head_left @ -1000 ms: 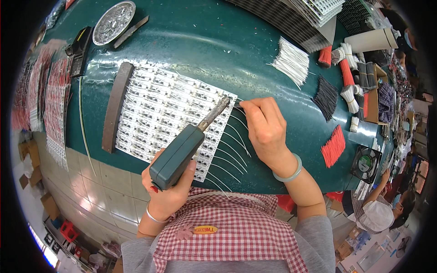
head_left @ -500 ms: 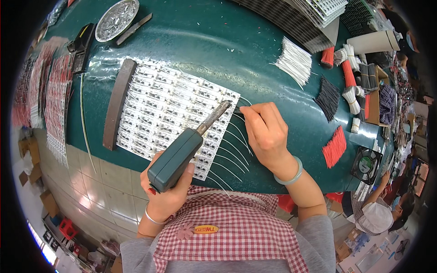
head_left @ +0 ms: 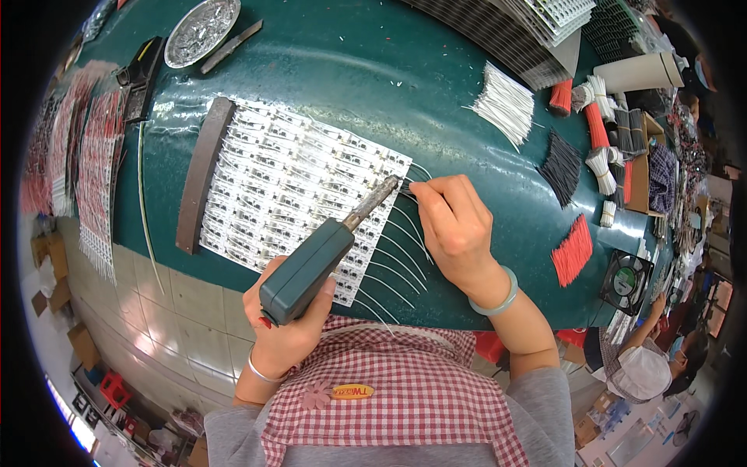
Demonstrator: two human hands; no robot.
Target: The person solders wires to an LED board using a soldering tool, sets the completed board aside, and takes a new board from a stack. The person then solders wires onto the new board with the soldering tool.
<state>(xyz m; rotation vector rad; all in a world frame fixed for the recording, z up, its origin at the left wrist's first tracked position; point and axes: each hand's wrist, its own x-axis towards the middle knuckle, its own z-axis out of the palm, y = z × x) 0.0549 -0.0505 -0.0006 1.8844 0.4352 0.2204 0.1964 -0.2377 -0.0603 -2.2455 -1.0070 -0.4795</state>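
Note:
My left hand (head_left: pixel 289 315) is closed round the handle of a dark green soldering gun (head_left: pixel 307 268). The gun's metal barrel slants up and right, its tip at the right edge of a white circuit board panel (head_left: pixel 292 183) with rows of small dark parts. Close to that tip, my right hand (head_left: pixel 455 222) pinches what looks like a thin dark wire (head_left: pixel 405 187); most of it is hidden by the fingers. Several white wires (head_left: pixel 401 261) curve out from the panel's right edge, below and beside the right hand.
A brown bar (head_left: pixel 204 179) lies along the panel's left edge. At far left sits a metal dish of scraps (head_left: pixel 201 35) beside a flat blade (head_left: pixel 232 48). Piles of white wires (head_left: pixel 504 105), black wires (head_left: pixel 559 167) and red wires (head_left: pixel 573 251) lie right, near a small fan (head_left: pixel 626 279).
The soldering gun and my left hand have shifted slightly right, the tip now nearer the panel's edge and my right fingertips. My right hand has hardly moved.

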